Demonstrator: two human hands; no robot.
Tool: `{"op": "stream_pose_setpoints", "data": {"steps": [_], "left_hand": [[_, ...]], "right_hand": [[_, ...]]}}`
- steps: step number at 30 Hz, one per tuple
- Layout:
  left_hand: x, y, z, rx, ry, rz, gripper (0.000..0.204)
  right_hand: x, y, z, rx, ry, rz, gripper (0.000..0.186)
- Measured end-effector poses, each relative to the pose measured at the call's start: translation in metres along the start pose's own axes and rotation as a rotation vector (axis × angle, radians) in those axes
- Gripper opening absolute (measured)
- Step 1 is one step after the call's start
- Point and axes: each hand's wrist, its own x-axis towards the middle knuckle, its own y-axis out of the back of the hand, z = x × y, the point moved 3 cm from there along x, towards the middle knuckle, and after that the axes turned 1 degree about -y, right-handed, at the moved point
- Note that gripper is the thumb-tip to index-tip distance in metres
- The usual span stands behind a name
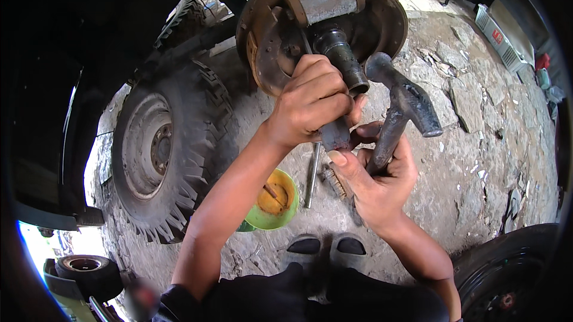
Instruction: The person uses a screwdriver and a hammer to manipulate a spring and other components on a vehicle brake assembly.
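Note:
In front of me is a rusty, round brake backing plate [267, 59] with a greasy axle spindle [341, 53] sticking out of its middle. A block with a curved grey face [329, 2] sits at its top. My left hand [313, 101] is closed around a dark tool [336, 135] with a thick lower end; its thin shaft reaches up against the plate, the tip hidden. My right hand [382, 188] grips a worn metal hammer [395, 119], head upward, just right of the spindle. The right thumb and fingertips are at the tool's lower end.
A large knobby wheel [156, 143] stands at left. Below my hands are a green bowl [280, 217] of brownish liquid, a metal rod [313, 176] and a bristle brush [334, 182]. Another tyre [507, 271] lies lower right; a white crate [500, 41] stands far right on rough stone ground.

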Motion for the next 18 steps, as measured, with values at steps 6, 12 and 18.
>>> {"op": "stream_pose_setpoints", "data": {"steps": [6,12,18], "left_hand": [[0.003,0.002,0.0,-0.02,-0.013,-0.008,0.024],[0.016,0.007,-0.014,-0.034,-0.011,-0.225,0.026],[0.012,0.006,-0.016,0.005,-0.054,-0.209,0.03]], "right_hand": [[0.001,-0.003,0.0,-0.04,0.068,0.0,0.039],[0.001,0.003,0.005,-0.072,0.138,0.03,0.038],[-0.005,0.013,0.018,-0.045,0.263,-0.045,0.051]]}}
